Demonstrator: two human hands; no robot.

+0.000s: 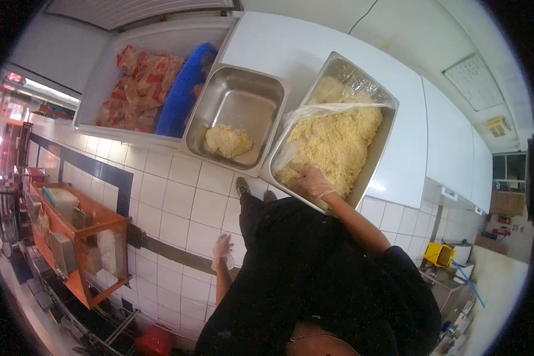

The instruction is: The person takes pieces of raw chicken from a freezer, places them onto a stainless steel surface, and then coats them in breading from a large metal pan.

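My right hand (313, 180), in a clear plastic glove, reaches into a large steel pan (385, 147). Its fingers are in pale yellow, grainy food (333, 142) near the pan's near left corner; whether they grip any cannot be seen. Clear plastic film (360, 89) lies loosely over the far part of that food. A smaller steel pan (244, 100) stands to the left, with one clump of similar food (228, 140) at its near end. My left hand (223, 250), also gloved, hangs beside my body above the floor, fingers slightly apart and holding nothing.
Both pans stand on a white chest freezer (267, 40). An open freezer section at left holds red-printed bags (138, 89) and a blue bag (182, 98). An orange-framed rack (80, 231) with containers stands at left on the tiled floor (169, 191). A yellow bucket (438, 255) is at far right.
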